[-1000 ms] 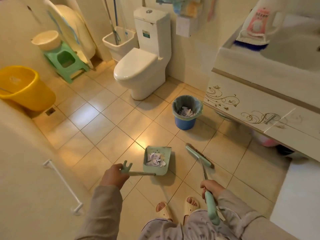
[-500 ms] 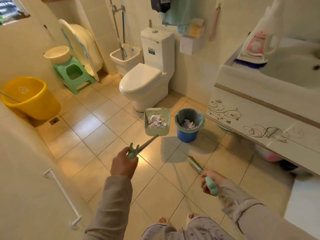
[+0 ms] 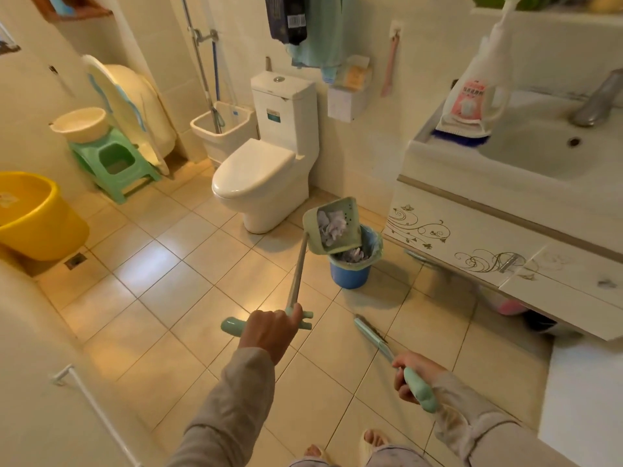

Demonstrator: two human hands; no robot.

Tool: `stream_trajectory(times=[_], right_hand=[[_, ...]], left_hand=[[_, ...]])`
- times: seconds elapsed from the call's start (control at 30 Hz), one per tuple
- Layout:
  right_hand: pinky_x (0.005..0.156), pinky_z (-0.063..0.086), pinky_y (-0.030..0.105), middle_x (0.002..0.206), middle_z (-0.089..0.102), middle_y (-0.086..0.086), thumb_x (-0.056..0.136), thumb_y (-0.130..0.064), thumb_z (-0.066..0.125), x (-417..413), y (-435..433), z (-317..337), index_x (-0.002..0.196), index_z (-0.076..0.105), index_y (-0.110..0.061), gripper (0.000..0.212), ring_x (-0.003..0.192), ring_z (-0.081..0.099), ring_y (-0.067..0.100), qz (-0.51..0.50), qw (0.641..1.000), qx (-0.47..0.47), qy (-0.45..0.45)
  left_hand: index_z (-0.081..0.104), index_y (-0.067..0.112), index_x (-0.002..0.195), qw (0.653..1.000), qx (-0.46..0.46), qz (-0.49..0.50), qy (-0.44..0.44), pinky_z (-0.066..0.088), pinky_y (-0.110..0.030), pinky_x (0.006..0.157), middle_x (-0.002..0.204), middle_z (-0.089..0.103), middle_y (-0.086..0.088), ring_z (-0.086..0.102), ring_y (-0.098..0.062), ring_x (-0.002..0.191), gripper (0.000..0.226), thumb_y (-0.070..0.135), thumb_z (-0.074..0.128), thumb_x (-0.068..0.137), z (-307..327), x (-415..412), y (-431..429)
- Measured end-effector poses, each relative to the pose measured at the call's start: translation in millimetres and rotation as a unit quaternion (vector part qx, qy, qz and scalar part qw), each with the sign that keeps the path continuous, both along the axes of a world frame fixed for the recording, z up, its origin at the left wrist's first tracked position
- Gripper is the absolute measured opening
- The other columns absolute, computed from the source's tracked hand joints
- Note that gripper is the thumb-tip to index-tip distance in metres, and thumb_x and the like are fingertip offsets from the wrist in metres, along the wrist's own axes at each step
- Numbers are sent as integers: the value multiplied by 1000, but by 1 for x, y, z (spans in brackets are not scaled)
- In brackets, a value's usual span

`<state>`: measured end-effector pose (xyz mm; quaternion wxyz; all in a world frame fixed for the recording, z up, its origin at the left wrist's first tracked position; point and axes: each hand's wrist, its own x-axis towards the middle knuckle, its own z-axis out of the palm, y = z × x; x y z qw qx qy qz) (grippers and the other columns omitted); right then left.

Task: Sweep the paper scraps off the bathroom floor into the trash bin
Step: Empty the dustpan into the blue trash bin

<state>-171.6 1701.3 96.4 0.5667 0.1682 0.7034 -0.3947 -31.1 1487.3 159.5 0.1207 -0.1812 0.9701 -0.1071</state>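
Observation:
My left hand [image 3: 269, 332] grips the handle end of a long-handled green dustpan [image 3: 332, 227]. The pan is raised and tilted over the blue trash bin [image 3: 350, 274], with white paper scraps [image 3: 333, 225] lying inside it. More scraps show inside the bin, which has a pale liner. My right hand [image 3: 413, 372] holds the mint handle of a small broom [image 3: 371, 333], its head low over the tiled floor, right of the dustpan handle.
A white toilet [image 3: 256, 176] stands just behind the bin. The vanity cabinet [image 3: 488, 237] with sink juts out on the right. A yellow bucket [image 3: 37, 217], green stool [image 3: 114, 163] and mop basin [image 3: 222, 126] line the left and back. My slippered feet show at the bottom edge.
The dustpan was lifted off the floor and carried forward and right until it hangs tilted over the bin. The broom rose off the floor and stayed at my right side.

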Motion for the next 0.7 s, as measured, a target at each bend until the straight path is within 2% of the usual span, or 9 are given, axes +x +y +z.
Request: stream_trajectory(times=[0.13, 0.3, 0.4, 0.53, 0.63, 0.7], right_hand=[[25, 30, 16, 51, 41, 7, 92, -14, 41, 0, 3, -3, 51, 40, -7, 42, 36, 39, 15, 6, 1000, 7, -4], [25, 25, 11, 34, 38, 4, 93, -9, 38, -2, 4, -5, 56, 35, -11, 37, 22, 33, 11, -51, 998, -10, -17], [25, 25, 10, 31, 38, 3, 94, -8, 37, -1, 3, -5, 57, 36, -10, 37, 23, 33, 12, -51, 999, -10, -15], [24, 28, 13, 29, 42, 5, 93, -8, 39, 1, -2, -5, 52, 39, -7, 41, 25, 39, 16, 1, 1000, 13, 12], [24, 29, 13, 29, 42, 5, 92, -9, 39, 3, -1, -7, 53, 39, -6, 39, 24, 39, 15, 12, 1000, 17, 15], [25, 29, 13, 30, 42, 5, 92, -9, 40, 3, 2, -8, 54, 38, -6, 38, 24, 37, 15, 6, 1000, 16, 12]], left_hand=[[24, 8, 141, 1000, 11, 22, -15, 53, -31, 72, 101, 69, -10, 70, -24, 83, 52, 9, 47, 94, -15, -1, 5], [27, 9, 139, 999, 17, 29, -30, 54, -30, 77, 105, 69, -11, 71, -24, 88, 51, 13, 51, 94, -22, 0, 5], [25, 5, 138, 998, -3, -25, -64, 54, -32, 76, 102, 68, -14, 70, -26, 87, 50, 9, 49, 95, -26, 2, 5], [20, -3, 139, 981, -42, -124, -142, 49, -33, 64, 99, 66, -18, 68, -27, 86, 49, 2, 42, 96, -34, 9, 5], [16, -5, 142, 973, -36, -139, -181, 36, -31, 56, 107, 64, -21, 67, -31, 94, 50, 4, 37, 98, -36, 10, 9], [16, -4, 143, 974, -28, -134, -182, 36, -32, 60, 108, 64, -21, 66, -32, 95, 50, 5, 37, 98, -39, 7, 14]])
